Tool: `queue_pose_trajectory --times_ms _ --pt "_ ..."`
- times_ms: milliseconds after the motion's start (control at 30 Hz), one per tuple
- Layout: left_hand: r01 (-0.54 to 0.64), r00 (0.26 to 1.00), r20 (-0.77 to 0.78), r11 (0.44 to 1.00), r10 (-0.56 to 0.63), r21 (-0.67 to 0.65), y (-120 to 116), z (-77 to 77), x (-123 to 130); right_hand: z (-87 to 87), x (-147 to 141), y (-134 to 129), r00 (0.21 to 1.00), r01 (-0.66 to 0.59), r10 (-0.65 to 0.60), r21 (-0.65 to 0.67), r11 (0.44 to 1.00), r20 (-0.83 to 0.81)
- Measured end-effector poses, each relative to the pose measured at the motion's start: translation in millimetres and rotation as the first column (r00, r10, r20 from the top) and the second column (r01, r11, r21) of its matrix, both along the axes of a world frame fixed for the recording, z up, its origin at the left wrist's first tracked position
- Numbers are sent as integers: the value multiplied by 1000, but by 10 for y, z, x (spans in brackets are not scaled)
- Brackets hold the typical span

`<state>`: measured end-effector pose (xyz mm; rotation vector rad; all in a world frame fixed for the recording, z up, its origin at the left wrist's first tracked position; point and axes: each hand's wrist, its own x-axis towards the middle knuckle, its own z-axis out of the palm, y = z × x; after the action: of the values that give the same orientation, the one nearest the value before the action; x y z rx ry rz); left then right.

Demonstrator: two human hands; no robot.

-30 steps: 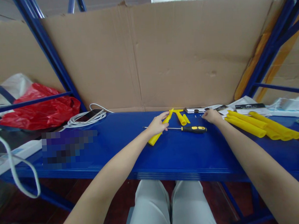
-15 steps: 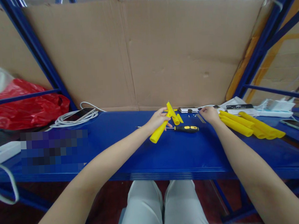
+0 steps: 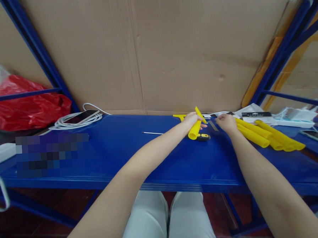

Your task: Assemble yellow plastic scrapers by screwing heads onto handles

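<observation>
My left hand (image 3: 190, 121) is wrapped round a yellow T-shaped tool (image 3: 194, 130), its hollow round handle end facing me. Beneath it lies a screwdriver (image 3: 203, 137) with a black and yellow handle; its thin shaft points left. Behind my left wrist another yellow T-shaped piece (image 3: 179, 117) rests on the blue table (image 3: 161, 161). My right hand (image 3: 226, 122) is low over the table beside a thin grey metal strip (image 3: 214, 125), fingers pressed together; whatever they hold is too small to make out. Several yellow tubes (image 3: 255, 135) lie right of that hand.
A red plastic bag (image 3: 27, 104), a coiled white cable (image 3: 60, 123) and a phone (image 3: 81, 117) are at the left. Another phone (image 3: 317, 137) and white packaging (image 3: 289, 121) lie right. Cardboard (image 3: 171, 54) stands along the back edge.
My left hand has moved right with the yellow tool, closer to my right hand, and now covers part of the screwdriver. My right hand has hardly moved. The view has tilted down slightly.
</observation>
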<state>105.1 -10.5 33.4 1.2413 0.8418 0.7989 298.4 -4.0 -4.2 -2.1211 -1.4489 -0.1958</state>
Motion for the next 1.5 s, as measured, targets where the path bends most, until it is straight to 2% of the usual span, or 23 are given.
queue_pose_trajectory --times_ms 200,300,500,633,733,800,867,933,1000,1067,1133,1233,1300,1367,1500 --pt "32 996 90 975 -12 -220 138 9 231 -4 44 14 999 36 -36 39 999 -4" --pt "50 992 127 968 -19 -244 168 1 266 1 35 5 999 32 -32 35 999 3" --pt "83 993 104 965 -58 -250 168 5 288 80 -59 -48 1000 10 -10 7 1000 14" --pt "72 996 74 971 -56 -226 220 32 221 139 -123 -59 1000 -10 10 -33 999 18" --pt "32 999 33 984 -27 -174 268 69 75 136 -155 -33 993 -101 105 -85 991 44" --pt "-47 999 -22 998 46 -47 273 97 -74 105 -186 2 972 -227 234 -158 961 28" --pt "-87 992 -85 989 97 122 254 119 -257 60 -236 43 930 -361 368 -222 905 -13" --pt "-128 974 -140 945 177 302 227 129 -461 19 -302 80 886 -456 463 -261 851 -37" --pt "-140 955 -165 866 246 481 211 122 -676 -8 -372 103 862 -490 507 -294 820 -22" --pt "-110 931 -208 774 300 623 210 97 -889 -20 -431 113 855 -485 519 -330 810 17" --pt "-68 902 -237 659 362 749 214 53 -1088 -29 -471 120 852 -466 520 -362 807 64" --pt "30 839 -305 520 451 854 195 -41 -1333 -58 -496 150 850 -436 512 -380 816 124" --pt "88 777 -360 478 516 874 159 -116 -1449 -82 -500 184 853 -421 501 -376 826 145" --pt "149 711 -424 468 561 871 111 -187 -1526 -98 -502 216 854 -412 495 -374 831 160" --pt "347 560 -552 430 618 833 26 -269 -1575 -84 -511 218 875 -337 439 -395 855 204"
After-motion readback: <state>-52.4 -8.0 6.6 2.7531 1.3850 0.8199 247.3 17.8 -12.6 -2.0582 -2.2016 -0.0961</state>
